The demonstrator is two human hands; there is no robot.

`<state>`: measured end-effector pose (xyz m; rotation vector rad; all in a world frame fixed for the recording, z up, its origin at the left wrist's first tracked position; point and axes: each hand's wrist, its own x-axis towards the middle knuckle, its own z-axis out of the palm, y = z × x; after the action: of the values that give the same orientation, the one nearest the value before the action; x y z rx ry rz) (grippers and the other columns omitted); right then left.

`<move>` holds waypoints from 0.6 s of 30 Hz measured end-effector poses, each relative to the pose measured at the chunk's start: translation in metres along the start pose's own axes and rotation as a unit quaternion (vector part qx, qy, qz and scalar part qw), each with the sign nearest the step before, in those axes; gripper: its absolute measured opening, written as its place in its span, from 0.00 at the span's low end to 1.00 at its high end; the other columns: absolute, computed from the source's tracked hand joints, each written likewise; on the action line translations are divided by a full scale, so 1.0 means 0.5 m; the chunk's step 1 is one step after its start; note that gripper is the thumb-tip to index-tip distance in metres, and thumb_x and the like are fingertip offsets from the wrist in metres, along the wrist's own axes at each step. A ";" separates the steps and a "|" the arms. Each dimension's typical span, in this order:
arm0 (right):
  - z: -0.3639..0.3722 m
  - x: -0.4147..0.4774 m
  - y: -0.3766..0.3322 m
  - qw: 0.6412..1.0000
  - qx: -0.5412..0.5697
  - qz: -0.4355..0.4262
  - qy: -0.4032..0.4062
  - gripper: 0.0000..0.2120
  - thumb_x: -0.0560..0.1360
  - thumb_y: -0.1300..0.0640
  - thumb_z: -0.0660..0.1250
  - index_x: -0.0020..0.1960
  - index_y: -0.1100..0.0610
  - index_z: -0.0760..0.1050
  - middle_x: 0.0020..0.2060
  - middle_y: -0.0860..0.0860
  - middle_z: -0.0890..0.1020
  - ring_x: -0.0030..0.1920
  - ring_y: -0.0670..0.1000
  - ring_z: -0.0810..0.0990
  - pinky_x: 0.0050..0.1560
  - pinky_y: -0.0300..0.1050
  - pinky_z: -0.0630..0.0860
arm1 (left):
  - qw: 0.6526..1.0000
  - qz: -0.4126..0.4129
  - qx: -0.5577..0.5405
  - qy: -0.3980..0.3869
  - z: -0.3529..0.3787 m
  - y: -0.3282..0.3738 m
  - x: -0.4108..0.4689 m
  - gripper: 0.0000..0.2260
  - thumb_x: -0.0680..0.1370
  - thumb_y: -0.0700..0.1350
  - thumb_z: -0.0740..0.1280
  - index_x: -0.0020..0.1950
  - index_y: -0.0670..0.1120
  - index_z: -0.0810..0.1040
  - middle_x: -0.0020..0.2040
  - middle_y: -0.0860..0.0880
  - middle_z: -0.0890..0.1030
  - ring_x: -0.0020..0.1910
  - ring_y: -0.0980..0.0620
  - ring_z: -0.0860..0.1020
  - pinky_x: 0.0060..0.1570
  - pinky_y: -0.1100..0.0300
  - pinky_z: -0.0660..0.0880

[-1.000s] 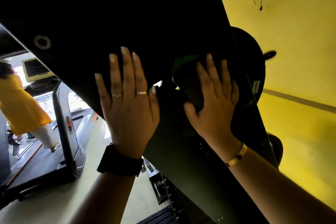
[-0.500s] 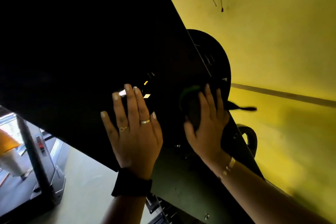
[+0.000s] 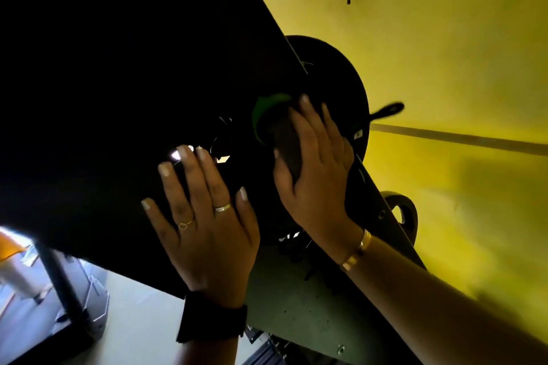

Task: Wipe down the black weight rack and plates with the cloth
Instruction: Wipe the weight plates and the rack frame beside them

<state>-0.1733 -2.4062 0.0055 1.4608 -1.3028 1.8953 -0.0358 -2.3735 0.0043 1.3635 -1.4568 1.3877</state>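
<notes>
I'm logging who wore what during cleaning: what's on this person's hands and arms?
The left hand wears a plain gold band and a thin gold ring with a hexagon outline, on separate fingers; a wide black wristband sits at that wrist. The right hand has no visible rings; a gold bangle circles its wrist. Both forearms are bare, no sleeves in view.

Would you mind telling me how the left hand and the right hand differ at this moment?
The left hand lies bare on the black rack panel; the right hand presses the cloth against it. The left hand wears two rings and a black wristband; the right hand wears a gold bangle. Both lie flat, palm toward the rack.
</notes>
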 end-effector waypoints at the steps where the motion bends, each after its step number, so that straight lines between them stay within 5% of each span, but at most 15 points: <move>1: -0.002 -0.037 0.014 1.000 -0.004 -0.003 -0.009 0.24 0.76 0.48 0.59 0.70 0.54 0.63 0.72 0.53 0.67 0.75 0.55 0.61 0.69 0.53 0.58 | 1.000 -0.003 -0.006 -0.002 -0.001 0.003 -0.002 0.29 0.83 0.54 0.51 0.80 0.41 0.48 0.78 0.41 0.53 0.77 0.41 0.49 0.75 0.45 0.41; 6: -0.014 -0.210 0.097 0.997 -0.028 0.009 -0.070 0.24 0.76 0.45 0.58 0.68 0.55 0.64 0.71 0.53 0.64 0.77 0.49 0.51 0.72 0.48 0.50 | 1.000 0.011 -0.002 -0.019 0.005 0.014 -0.022 0.30 0.83 0.55 0.52 0.80 0.41 0.47 0.78 0.39 0.52 0.76 0.39 0.48 0.74 0.45 0.40; 10: -0.023 -0.299 0.118 0.988 0.000 0.141 -0.068 0.25 0.74 0.46 0.60 0.67 0.55 0.64 0.71 0.51 0.64 0.76 0.49 0.54 0.70 0.53 0.55 | 0.999 0.030 -0.002 -0.023 0.008 0.016 -0.030 0.30 0.83 0.54 0.52 0.80 0.41 0.48 0.77 0.38 0.53 0.76 0.39 0.48 0.74 0.45 0.41; 15: -0.016 -0.213 0.071 0.956 0.044 0.291 -0.004 0.27 0.75 0.43 0.56 0.72 0.47 0.60 0.74 0.50 0.63 0.74 0.51 0.57 0.70 0.54 0.52 | 0.999 0.038 0.001 -0.022 0.010 0.016 -0.032 0.30 0.83 0.54 0.52 0.80 0.41 0.49 0.77 0.38 0.54 0.75 0.39 0.48 0.74 0.45 0.41; 18: -0.016 -0.109 0.103 0.937 0.072 0.336 0.056 0.30 0.74 0.42 0.55 0.73 0.54 0.64 0.69 0.54 0.71 0.71 0.52 0.65 0.70 0.56 0.58 | 0.999 0.042 0.000 -0.021 0.011 0.014 -0.033 0.30 0.83 0.54 0.52 0.80 0.41 0.50 0.77 0.38 0.54 0.76 0.39 0.48 0.74 0.45 0.42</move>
<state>-0.1973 -2.4127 -0.0658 1.0081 -1.7959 2.4941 -0.0382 -2.3762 -0.0139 1.3516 -1.5572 1.4186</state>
